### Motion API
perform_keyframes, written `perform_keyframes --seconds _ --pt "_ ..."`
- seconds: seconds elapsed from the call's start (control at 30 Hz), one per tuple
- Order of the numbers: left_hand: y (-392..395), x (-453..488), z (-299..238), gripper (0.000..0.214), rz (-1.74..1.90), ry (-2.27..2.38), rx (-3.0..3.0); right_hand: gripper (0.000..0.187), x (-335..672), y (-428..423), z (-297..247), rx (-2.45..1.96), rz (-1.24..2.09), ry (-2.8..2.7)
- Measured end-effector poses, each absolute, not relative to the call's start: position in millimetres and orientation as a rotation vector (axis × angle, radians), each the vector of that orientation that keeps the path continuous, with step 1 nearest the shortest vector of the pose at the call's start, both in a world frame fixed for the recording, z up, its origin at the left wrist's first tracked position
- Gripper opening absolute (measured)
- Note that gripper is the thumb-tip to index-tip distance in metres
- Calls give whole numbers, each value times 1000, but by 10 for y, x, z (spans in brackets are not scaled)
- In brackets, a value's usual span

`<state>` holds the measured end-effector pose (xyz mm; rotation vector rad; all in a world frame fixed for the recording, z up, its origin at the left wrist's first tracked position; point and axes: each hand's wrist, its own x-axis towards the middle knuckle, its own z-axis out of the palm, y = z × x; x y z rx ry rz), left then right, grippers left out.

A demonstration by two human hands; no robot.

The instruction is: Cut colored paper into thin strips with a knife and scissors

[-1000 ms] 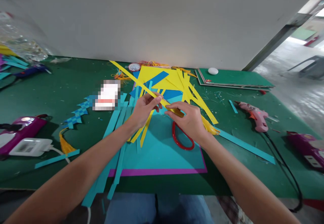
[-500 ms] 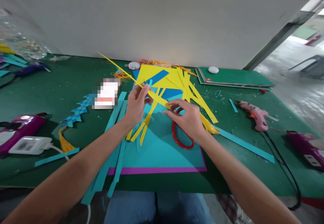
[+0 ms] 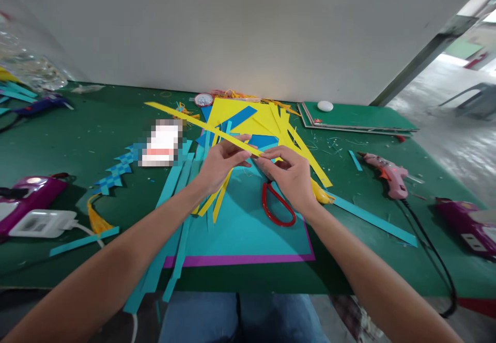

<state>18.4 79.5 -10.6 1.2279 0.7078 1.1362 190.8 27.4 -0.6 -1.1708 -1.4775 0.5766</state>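
Observation:
Between my hands a long yellow paper strip (image 3: 194, 121) slants up to the left in the air. My left hand (image 3: 222, 163) pinches it near its lower right part. The fingers of my right hand (image 3: 289, 172) are closed on its right end, close to my left fingertips. Below my hands lies a turquoise sheet (image 3: 240, 234) with a purple edge showing under it. Scissors with a red handle (image 3: 277, 214) rest on that sheet, their blades mostly hidden behind my right hand. Several loose yellow strips (image 3: 217, 203) lie under my left hand.
Turquoise strips (image 3: 182, 250) overhang the table's front edge. A blurred-out phone (image 3: 163, 144) and a woven blue paper chain (image 3: 114, 175) are at left. A pink glue gun (image 3: 389, 170) with its cord lies at right, before a stacked green board (image 3: 360, 118). Yellow sheets (image 3: 228, 108) lie behind.
My left hand has slid down the yellow strip toward my right hand, and the two are now close together. The strip's far end has dropped and its flat face shows more.

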Motion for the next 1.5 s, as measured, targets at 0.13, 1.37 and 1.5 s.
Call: perform_keyframes --seconds 0.13,1.37,1.5 --pt "793 201 -137 30 1169 706 1204 11 1892 267 -17 -1131 547 -1516" --pt "741 254 -157 21 1374 796 1252 17 1849 270 3 -1201 980 -1321" --pt "728 264 -144 23 1370 811 1245 17 1849 269 0 -1205 966 -1318"
